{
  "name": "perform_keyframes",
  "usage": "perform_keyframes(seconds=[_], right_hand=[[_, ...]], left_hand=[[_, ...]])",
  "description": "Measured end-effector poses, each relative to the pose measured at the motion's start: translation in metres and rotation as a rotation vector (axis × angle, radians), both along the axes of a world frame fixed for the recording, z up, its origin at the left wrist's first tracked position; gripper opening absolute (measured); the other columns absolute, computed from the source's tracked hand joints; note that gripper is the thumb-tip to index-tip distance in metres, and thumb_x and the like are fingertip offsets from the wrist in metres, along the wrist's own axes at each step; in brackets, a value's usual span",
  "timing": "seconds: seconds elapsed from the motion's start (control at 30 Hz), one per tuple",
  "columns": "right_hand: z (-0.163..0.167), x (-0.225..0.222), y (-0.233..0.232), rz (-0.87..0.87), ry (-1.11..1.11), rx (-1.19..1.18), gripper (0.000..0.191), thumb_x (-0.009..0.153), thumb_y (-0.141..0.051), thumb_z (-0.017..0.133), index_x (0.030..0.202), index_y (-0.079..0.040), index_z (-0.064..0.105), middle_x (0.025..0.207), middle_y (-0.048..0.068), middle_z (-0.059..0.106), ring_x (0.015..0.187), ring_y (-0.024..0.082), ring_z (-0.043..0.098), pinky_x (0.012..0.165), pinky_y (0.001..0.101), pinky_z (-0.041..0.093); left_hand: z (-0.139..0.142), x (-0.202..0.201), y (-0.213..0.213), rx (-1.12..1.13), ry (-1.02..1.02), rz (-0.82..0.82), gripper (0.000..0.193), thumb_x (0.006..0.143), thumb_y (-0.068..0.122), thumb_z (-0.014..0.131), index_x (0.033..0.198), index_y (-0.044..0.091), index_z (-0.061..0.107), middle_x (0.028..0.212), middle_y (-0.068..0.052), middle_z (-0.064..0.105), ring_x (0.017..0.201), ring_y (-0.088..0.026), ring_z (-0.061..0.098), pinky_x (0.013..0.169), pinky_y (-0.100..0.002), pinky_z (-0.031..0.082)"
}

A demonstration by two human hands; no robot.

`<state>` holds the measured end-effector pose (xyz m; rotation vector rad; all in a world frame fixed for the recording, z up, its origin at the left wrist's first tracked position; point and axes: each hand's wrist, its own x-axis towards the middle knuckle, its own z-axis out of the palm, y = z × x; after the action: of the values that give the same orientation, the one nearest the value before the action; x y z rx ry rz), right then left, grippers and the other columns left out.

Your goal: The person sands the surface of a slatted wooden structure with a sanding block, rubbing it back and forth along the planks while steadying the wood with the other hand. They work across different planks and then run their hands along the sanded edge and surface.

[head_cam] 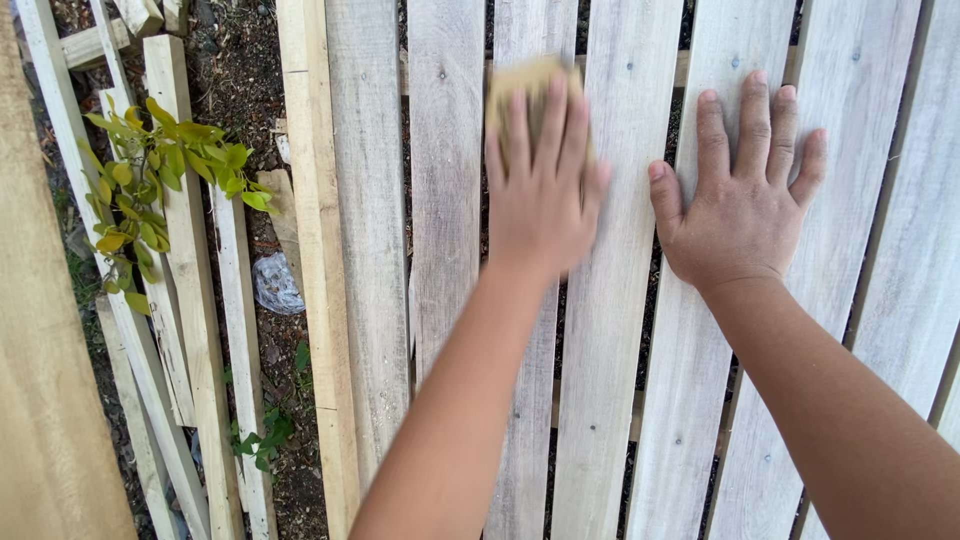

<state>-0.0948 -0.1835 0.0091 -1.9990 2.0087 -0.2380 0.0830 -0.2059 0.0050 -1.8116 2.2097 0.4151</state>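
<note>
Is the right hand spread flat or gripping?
Spread flat. The right hand lies palm down on a pale wooden slat, fingers extended and apart, nothing held.

Open travel is offered along the pale slats (610, 330) toward 12 and 6 o'clock; only narrow dark gaps are found between boards. At 3 o'clock of the left hand (545, 195) and its sanding pad (520, 85), passage is blocked by the right hand (740, 195), laid flat just beside. At 9 o'clock, past the raised edge board (318, 300), loose battens (190, 300) and a leafy sprig (160, 175) are met.
</note>
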Motion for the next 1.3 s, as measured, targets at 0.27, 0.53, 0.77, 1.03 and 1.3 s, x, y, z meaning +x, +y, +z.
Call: perform_keyframes(seconds=[0.27, 0.53, 0.77, 1.03, 1.3], right_hand=[[0.000, 0.000, 0.001, 0.011, -0.027, -0.015, 0.075, 0.108, -0.058, 0.025, 0.165, -0.010, 0.029, 0.173, 0.020, 0.013, 0.160, 0.036, 0.004, 0.125, 0.0582, -0.005], [0.001, 0.002, 0.000, 0.009, -0.041, -0.024, 0.073, 0.109, -0.056, 0.028, 0.165, -0.010, 0.029, 0.173, 0.020, 0.014, 0.160, 0.036, 0.005, 0.125, 0.0595, -0.004], [0.001, 0.000, 0.002, 0.005, -0.007, 0.000, 0.073, 0.109, -0.056, 0.028, 0.166, -0.010, 0.030, 0.174, 0.020, 0.013, 0.160, 0.037, 0.005, 0.125, 0.0605, -0.003], [-0.003, 0.000, -0.001, 0.008, -0.014, -0.022, 0.075, 0.107, -0.058, 0.024, 0.164, -0.011, 0.030, 0.172, 0.020, 0.014, 0.159, 0.036, 0.005, 0.125, 0.0588, -0.004], [-0.003, -0.001, 0.001, 0.019, -0.021, -0.033, 0.074, 0.108, -0.058, 0.026, 0.165, -0.011, 0.031, 0.173, 0.020, 0.014, 0.160, 0.035, 0.004, 0.125, 0.0586, -0.004]], left_hand=[[0.012, -0.004, -0.044, -0.069, 0.024, 0.062, 0.066, 0.113, 0.053, 0.013, 0.168, 0.020, -0.002, 0.175, -0.002, -0.007, 0.160, -0.032, -0.009, 0.132, -0.052, 0.000], [0.011, 0.028, 0.208, 0.051, 0.189, -0.038, 0.067, 0.108, 0.049, 0.011, 0.164, 0.013, -0.002, 0.171, -0.008, -0.010, 0.155, -0.034, -0.011, 0.127, -0.057, 0.001], [-0.005, 0.021, 0.161, -0.115, 0.234, -0.011, 0.064, 0.109, 0.050, 0.012, 0.165, 0.020, -0.001, 0.173, -0.004, -0.002, 0.159, -0.038, -0.002, 0.130, -0.056, 0.006], [-0.010, 0.000, -0.072, -0.074, 0.012, 0.062, 0.065, 0.112, 0.054, 0.012, 0.168, 0.023, -0.002, 0.175, -0.002, -0.005, 0.160, -0.033, -0.009, 0.133, -0.050, 0.002], [0.012, 0.019, 0.066, -0.081, -0.022, -0.112, 0.067, 0.110, 0.050, 0.007, 0.165, 0.013, -0.002, 0.173, -0.009, -0.006, 0.157, -0.032, -0.008, 0.132, -0.049, 0.000]])
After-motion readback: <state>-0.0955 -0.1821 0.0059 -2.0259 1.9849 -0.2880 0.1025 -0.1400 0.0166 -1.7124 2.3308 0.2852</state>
